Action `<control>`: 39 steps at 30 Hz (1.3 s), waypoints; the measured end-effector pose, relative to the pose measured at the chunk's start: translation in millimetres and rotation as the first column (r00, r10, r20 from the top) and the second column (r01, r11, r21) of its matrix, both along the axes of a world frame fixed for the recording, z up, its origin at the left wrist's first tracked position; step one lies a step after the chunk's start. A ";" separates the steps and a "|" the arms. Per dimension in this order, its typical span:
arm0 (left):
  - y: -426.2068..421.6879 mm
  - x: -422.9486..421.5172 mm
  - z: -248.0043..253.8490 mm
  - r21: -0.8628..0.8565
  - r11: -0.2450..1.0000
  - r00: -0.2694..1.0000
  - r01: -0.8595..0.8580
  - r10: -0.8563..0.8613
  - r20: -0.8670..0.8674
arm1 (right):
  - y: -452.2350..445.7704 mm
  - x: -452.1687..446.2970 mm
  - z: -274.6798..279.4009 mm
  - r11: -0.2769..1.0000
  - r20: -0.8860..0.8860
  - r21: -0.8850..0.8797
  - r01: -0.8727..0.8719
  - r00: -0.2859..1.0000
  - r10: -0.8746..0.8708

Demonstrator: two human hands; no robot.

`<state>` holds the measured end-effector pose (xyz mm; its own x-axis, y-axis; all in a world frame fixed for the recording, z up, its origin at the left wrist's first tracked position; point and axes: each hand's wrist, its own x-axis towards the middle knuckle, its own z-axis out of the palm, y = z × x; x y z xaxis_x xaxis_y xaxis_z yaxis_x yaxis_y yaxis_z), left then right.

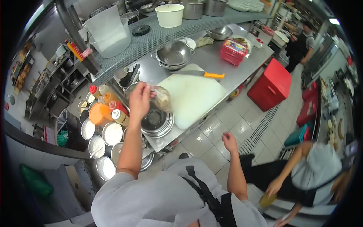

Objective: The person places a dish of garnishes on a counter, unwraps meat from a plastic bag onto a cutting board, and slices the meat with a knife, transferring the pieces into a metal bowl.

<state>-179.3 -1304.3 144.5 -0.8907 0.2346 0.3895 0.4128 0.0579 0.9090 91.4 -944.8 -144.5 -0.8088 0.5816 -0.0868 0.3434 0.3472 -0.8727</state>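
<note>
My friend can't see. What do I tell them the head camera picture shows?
A person's left hand holds a see-through bag near stacked metal bowls and a white cutting board. An orange-handled knife lies at the board's edge; the right hand hangs loosely.

Pretty packed kitchen: shiny pale floor tiles [211,130] with a long drain grate [259,130] running through the right half, steel worktop [151,62] up the middle, wire shelf [151,41] above it, dark racks [62,75] at left, bright ceiling light [334,21] upper right.
</note>
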 end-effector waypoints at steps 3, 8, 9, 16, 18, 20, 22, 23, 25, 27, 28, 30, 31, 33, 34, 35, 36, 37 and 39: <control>58.5 -6.3 -17.5 -0.071 0.997 0.999 -0.036 0.038 0.028 | 4.9 -104.3 93.3 0.974 -0.069 0.174 -0.146 0.985 0.160; 154.4 -27.4 -78.7 -0.229 0.970 0.992 -0.087 0.104 0.066 | 68.1 -268.6 125.5 0.687 -0.086 0.682 -0.250 0.906 0.415; 168.1 -35.4 -83.7 -0.241 0.966 0.990 -0.093 0.116 0.081 | 80.0 -298.3 126.9 0.533 0.011 0.810 -0.245 0.915 0.403; 234.7 -63.6 -107.0 -0.211 0.897 0.861 -0.389 0.435 0.262 | 145.0 -402.7 112.4 0.301 0.332 0.651 -0.697 0.618 0.713; 244.5 -62.5 -117.2 -0.269 0.849 0.809 -0.455 0.521 0.274 | 152.5 -410.0 123.4 0.319 0.315 0.500 -0.805 0.512 0.799; 246.7 -57.7 -126.4 -0.346 0.757 0.766 -0.555 0.627 0.142 | 161.5 -403.8 136.2 0.322 0.214 0.412 -0.852 0.435 0.875; 255.0 -54.0 -128.6 -0.400 0.657 0.715 -0.640 0.699 0.006 | 168.1 -395.1 147.9 0.315 0.116 0.326 -0.891 0.368 0.923; 258.2 -52.9 -125.6 -0.383 0.630 0.681 -0.676 0.732 0.003 | 164.0 -385.2 153.3 0.320 0.095 0.158 -0.934 0.337 0.937; 263.8 -49.3 -115.9 -0.377 0.585 0.632 -0.718 0.775 -0.002 | 148.3 -371.2 168.1 0.294 0.068 -0.024 -0.955 0.292 0.954; 269.7 -49.2 -104.9 -0.476 0.533 0.603 -0.700 0.798 0.007 | 128.3 -368.4 182.1 0.218 -0.050 -0.406 -0.888 0.259 0.965; 270.5 -49.8 -103.0 -0.485 0.522 0.596 -0.702 0.803 0.003 | 119.7 -371.9 179.7 0.206 -0.058 -0.412 -0.887 0.251 0.966; 271.6 -46.7 -101.3 -0.506 0.492 0.603 -0.708 0.795 -0.071 | 103.8 -375.7 167.5 0.171 -0.143 -0.446 -0.878 0.259 0.955; 272.2 -45.3 -101.5 -0.517 0.494 0.610 -0.699 0.789 -0.071 | 100.8 -374.9 163.3 0.175 -0.148 -0.456 -0.872 0.268 0.952; 270.0 -48.6 -102.3 -0.511 0.496 0.606 -0.702 0.793 -0.062 | 94.7 -374.8 158.4 0.139 -0.131 -0.572 -0.808 0.258 0.957; 269.2 -49.8 -104.8 -0.514 0.509 0.620 -0.690 0.782 -0.059 | 97.8 -369.4 154.0 0.154 -0.130 -0.576 -0.803 0.276 0.953; 267.0 -51.9 -107.1 -0.499 0.516 0.625 -0.696 0.778 -0.066 | 104.7 -361.6 149.5 0.116 -0.117 -0.589 -0.800 0.227 0.967; 264.1 -52.9 -107.8 -0.482 0.523 0.626 -0.703 0.776 -0.071 | 112.0 -352.9 147.8 0.077 -0.104 -0.602 -0.795 0.174 0.979; 260.7 -51.8 -109.0 -0.479 0.533 0.635 -0.697 0.770 -0.066 | 124.5 -342.3 148.9 0.089 -0.098 -0.602 -0.794 0.185 0.978; 252.1 -52.3 -107.3 -0.449 0.516 0.635 -0.729 0.755 -0.163 | 148.3 -329.2 164.7 0.069 -0.019 -0.715 -0.696 0.119 0.993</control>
